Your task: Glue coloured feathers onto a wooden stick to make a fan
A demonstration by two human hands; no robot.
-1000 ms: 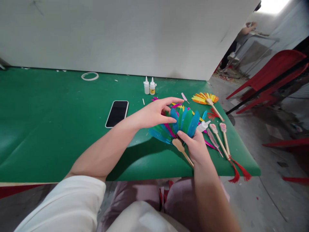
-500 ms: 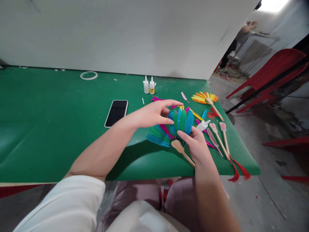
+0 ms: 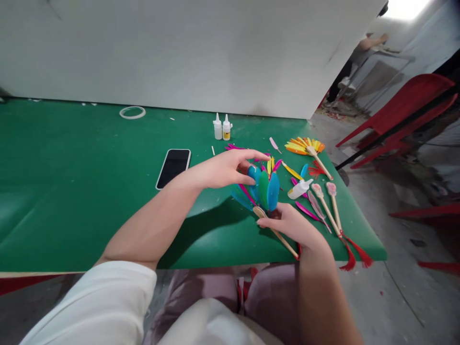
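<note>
A feather fan (image 3: pixel 263 188) of blue and green feathers, with a magenta one at its left, is held over the table's front part. Its wooden handle (image 3: pixel 285 243) slants down to the right. My right hand (image 3: pixel 296 224) is closed round the fan where the feathers meet the handle, thumb on the wooden head. My left hand (image 3: pixel 233 167) reaches over from the left, its thumb and bent fingers closed on the upper blue feathers while the index finger stretches out above them. Yellow and magenta feathers (image 3: pixel 270 165) show just behind the fan.
On the green table (image 3: pixel 89 191) are a phone (image 3: pixel 174 168), two upright glue bottles (image 3: pixel 222 128), a tipped glue bottle (image 3: pixel 300 189), a yellow-orange feather fan (image 3: pixel 305 145), loose feathers (image 3: pixel 316 203), tasselled wooden sticks (image 3: pixel 327 210) and a white ring (image 3: pixel 132 112). A red chair (image 3: pixel 402 115) stands at right.
My right hand has moved down from the feathers to the base of the fan. The fan has turned and its feathers look narrower, bunched. The tipped glue bottle shows more fully.
</note>
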